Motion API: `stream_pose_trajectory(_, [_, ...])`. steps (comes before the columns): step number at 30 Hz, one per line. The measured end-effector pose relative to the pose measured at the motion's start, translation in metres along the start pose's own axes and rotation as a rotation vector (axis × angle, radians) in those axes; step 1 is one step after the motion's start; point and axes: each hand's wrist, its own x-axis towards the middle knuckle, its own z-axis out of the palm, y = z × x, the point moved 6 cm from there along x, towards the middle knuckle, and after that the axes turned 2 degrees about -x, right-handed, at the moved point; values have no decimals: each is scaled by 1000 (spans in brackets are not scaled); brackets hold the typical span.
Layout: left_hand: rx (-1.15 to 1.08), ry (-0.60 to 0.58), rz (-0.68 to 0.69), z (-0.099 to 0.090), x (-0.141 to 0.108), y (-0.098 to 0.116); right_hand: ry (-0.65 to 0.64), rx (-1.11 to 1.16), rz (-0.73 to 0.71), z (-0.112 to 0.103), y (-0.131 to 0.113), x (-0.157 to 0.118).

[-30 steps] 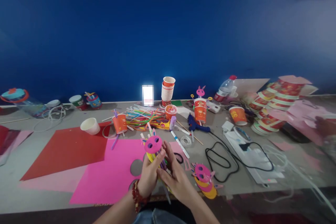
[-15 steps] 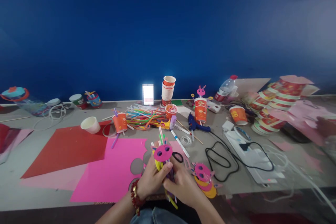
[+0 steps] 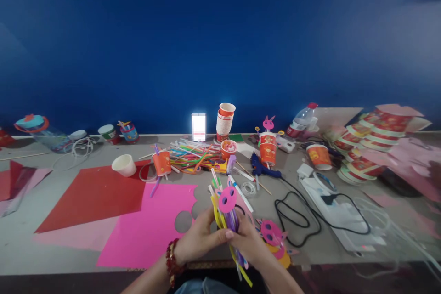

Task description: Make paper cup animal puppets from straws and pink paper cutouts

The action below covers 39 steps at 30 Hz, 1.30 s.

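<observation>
A bundle of colored straws (image 3: 231,220), yellow, purple, white and green, is held over the table's front edge. A pink round face with ears and dark eyes (image 3: 228,199) sits at the front of the bundle. My left hand (image 3: 203,238), with a red bead bracelet at the wrist, closes round the bundle from the left. From the right, my right hand (image 3: 251,240) wraps round the same bundle, and the thumbs meet in front of it. More pink faces and yellow discs (image 3: 272,234) lie just right of my right hand.
Pink sheet (image 3: 151,225) and red sheet (image 3: 93,197) lie left. Behind are loose straws (image 3: 196,156), stacked cups (image 3: 224,121), a blue glue gun (image 3: 263,166) and a lit screen (image 3: 199,127). At right are a black cable, a power strip (image 3: 339,213) and tilted cup stacks (image 3: 379,133).
Both hands have shifted slightly right with the bundle. The bundle and its pink face are more tilted, and the lower straw ends now point further right. The whole view has also shifted a little.
</observation>
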Motion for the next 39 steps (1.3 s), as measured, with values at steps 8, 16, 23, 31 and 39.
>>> stream_pose_trajectory(8, [174,19,-23,-18,-2,10,412,-198,258,-100,16,1])
stream_pose_trajectory(16, [243,-30,-144,-15,-3,3,795,-975,200,-260,-25,76])
stream_pose_trajectory(23, [271,-77,-165,-8,-4,-5,669,-1140,374,-268,-14,149])
stream_pose_trajectory(31, [272,-58,-161,-14,0,-13,580,-1219,436,-283,-2,158])
stream_pose_trajectory(39, [234,-57,-144,-12,6,-16,496,-1262,329,-304,-2,153])
